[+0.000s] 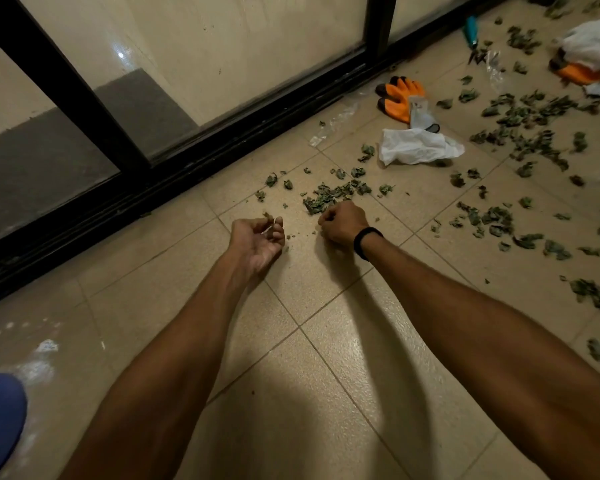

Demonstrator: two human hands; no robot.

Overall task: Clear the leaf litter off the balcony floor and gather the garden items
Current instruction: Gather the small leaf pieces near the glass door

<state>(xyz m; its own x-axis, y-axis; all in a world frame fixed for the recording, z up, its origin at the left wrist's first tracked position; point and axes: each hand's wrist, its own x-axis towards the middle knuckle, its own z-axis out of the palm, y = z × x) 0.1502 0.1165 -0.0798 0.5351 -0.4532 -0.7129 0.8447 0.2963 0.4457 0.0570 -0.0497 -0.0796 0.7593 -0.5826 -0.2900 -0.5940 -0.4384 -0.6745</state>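
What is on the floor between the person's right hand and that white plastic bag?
Head view: mostly bare tile between the right hand and the white plastic bag, with a few scattered dried leaves.

We've got dull green leaves (329,197) on beige tiled floor (326,306), orange-and-grey gloves (400,98), white bag (416,147), black door frame (187,164).
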